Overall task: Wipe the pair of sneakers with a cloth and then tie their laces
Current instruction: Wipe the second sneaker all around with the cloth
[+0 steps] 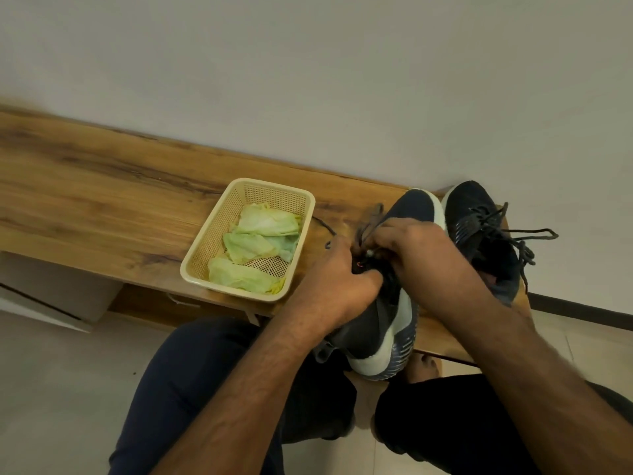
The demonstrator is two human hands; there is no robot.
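Observation:
Two dark navy sneakers with white soles stand on the wooden bench (102,186). The near sneaker (383,323) lies in front of me with its heel over the bench edge. My left hand (337,279) and my right hand (416,255) meet over its tongue, and both pinch its dark laces (370,221). A lace end trails left toward the basket. The far sneaker (479,231) stands to the right against the wall, its laces (520,245) lying loose in open loops. No cloth is in sight.
A cream plastic basket (219,231) holding pale green cabbage leaves (260,248) sits left of the shoes. My knees in dark trousers are below the bench edge. The wall runs close behind the bench; tiled floor lies below.

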